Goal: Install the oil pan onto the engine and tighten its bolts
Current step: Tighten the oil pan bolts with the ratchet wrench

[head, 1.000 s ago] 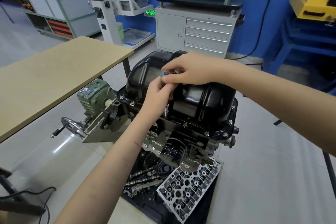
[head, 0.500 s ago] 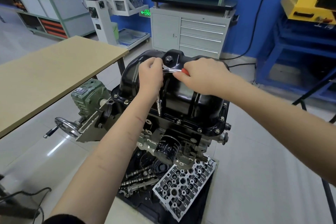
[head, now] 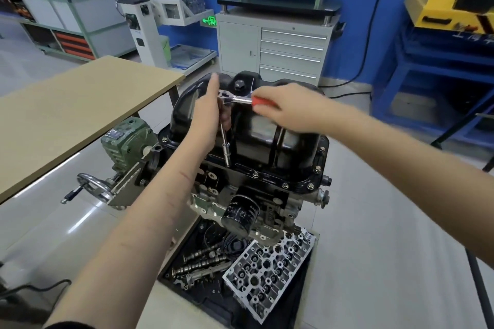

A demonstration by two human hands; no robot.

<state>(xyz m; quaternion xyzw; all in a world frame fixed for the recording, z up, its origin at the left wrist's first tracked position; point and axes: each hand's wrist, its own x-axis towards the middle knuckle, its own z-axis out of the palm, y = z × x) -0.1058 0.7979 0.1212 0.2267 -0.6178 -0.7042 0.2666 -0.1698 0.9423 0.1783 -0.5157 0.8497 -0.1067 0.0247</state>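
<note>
The black oil pan (head: pixel 291 141) sits upside up on the engine block (head: pixel 267 203), with bolts (head: pixel 286 185) along its flange. A ratchet wrench (head: pixel 235 99) with a red handle stands over a long extension bar (head: pixel 226 147) that reaches down to the near flange. My right hand (head: pixel 288 107) grips the red handle. My left hand (head: pixel 208 117) holds the top of the extension under the ratchet head, index finger pointing up. The socket's tip at the flange is small and partly hidden.
A tan table (head: pixel 74 112) stands at the left. A green gearbox with a handwheel (head: pixel 93 187) holds the engine stand. An oil filter (head: pixel 240 215) hangs below; a cylinder head (head: pixel 270 270) and camshafts (head: pixel 203 262) lie in a floor tray. A grey drawer cabinet (head: pixel 278 48) is behind.
My right hand has swung the red handle outward to the right. My left hand has loosened from the ratchet head and now steadies the extension with a finger raised. The view moved slightly.
</note>
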